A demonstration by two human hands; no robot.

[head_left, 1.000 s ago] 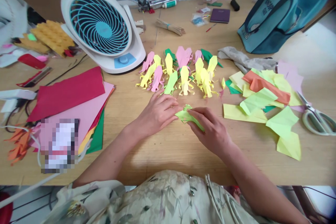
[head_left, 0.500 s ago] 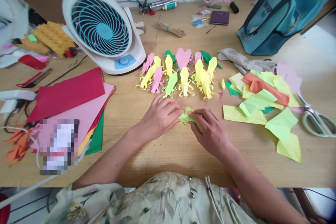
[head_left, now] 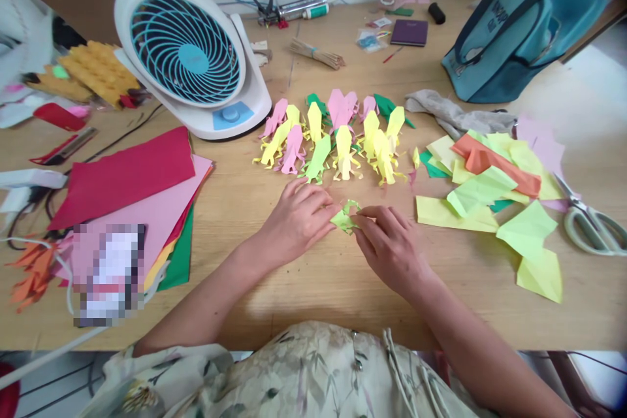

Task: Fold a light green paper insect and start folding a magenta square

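Note:
A small light green paper piece (head_left: pixel 345 217) lies on the wooden table (head_left: pixel 313 274), partly folded. My left hand (head_left: pixel 296 219) pinches its left side with closed fingers. My right hand (head_left: pixel 392 245) pinches its right side, fingers curled over it. Just beyond them stands a cluster of several folded paper figures (head_left: pixel 337 137) in yellow, pink and green.
A white and blue desk fan (head_left: pixel 189 55) stands at the back left. Stacked coloured paper sheets (head_left: pixel 132 189) lie left. Paper offcuts (head_left: pixel 494 189) and scissors (head_left: pixel 592 225) lie right, with a grey cloth (head_left: pixel 450 111) and a teal bag (head_left: pixel 514 32) behind.
Both hands have drawn closer together on the green paper, which now looks more bunched and smaller. The rest of the table is unchanged.

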